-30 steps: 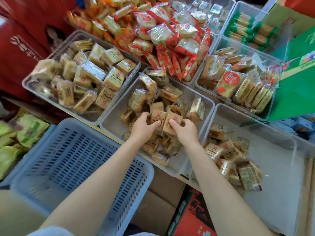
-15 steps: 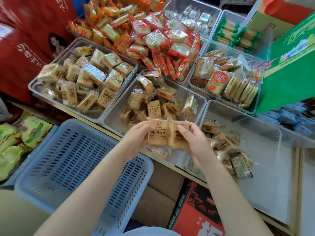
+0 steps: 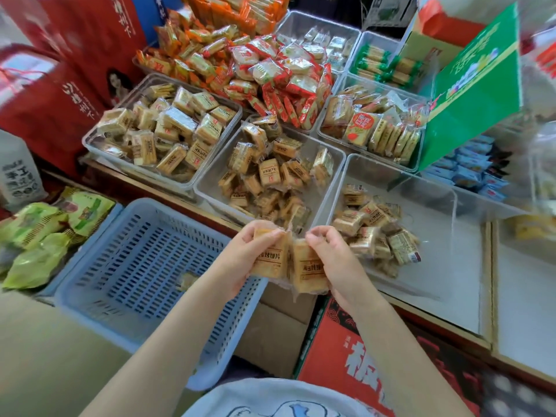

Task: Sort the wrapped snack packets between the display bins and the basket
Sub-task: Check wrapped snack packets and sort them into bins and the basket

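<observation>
— Two packets (image 3: 287,261) are up in my hands, side by side and touching, printed faces toward the camera. I have them above the near right corner of the basket (image 3: 99,296), between it and the clear bins.

— How are the hands set?

— My left hand (image 3: 240,258) is curled round the left packet, thumb on its front near the top edge, fingers behind. My right hand (image 3: 334,260) grips the right packet from its right side, thumb and forefinger pinching the top corner of the wrapper.

— And the basket itself?

— Blue, slotted, sitting low in front of the bench (image 3: 436,296). One small clear-wrapped piece (image 3: 185,279) lies on its floor near the right wall; it's too blurred to tell what it is.

— What lies beyond the basket?

— Straight behind its far right corner is the middle bin (image 3: 210,183), holding a loose heap of the same tan packets. Left of that, behind the basket's far edge, another bin (image 3: 90,142) is packed with paler square packets. Right of the basket, past my hands, a third bin (image 3: 343,173) has a small pile in its near left part. Left of the basket lie green bags (image 3: 39,233).
</observation>
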Demonstrator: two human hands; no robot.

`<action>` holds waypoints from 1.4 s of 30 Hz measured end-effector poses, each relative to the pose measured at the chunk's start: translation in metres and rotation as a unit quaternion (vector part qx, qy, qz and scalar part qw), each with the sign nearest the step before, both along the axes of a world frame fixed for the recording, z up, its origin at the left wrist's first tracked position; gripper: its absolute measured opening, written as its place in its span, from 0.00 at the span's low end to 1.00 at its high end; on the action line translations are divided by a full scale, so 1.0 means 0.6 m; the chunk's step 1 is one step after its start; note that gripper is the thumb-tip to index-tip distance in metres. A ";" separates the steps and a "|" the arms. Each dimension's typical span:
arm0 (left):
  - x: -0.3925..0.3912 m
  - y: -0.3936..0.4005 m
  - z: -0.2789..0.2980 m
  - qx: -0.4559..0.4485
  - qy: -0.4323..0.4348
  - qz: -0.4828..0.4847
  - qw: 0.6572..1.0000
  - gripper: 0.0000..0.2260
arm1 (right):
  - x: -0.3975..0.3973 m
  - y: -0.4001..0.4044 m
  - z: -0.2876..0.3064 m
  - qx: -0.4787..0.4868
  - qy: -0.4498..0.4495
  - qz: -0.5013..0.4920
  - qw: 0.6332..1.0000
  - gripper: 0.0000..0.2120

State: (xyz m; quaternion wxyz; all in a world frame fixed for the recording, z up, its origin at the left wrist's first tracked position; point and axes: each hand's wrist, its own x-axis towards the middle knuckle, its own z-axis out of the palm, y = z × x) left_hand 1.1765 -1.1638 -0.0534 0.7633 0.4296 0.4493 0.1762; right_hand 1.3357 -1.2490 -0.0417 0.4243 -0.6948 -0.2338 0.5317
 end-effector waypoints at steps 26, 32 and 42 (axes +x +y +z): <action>-0.129 -0.062 0.004 0.067 -0.020 -0.017 0.997 0.03 | -0.150 -0.070 0.033 0.043 -0.108 -0.034 0.993 0.06; -0.139 -0.043 0.005 0.079 -0.010 -0.057 0.995 0.09 | -0.142 -0.069 0.045 0.062 -0.113 -0.092 0.987 0.08; -0.134 -0.035 0.008 0.048 -0.012 -0.072 0.996 0.13 | -0.137 -0.063 0.046 0.045 -0.121 -0.100 0.987 0.08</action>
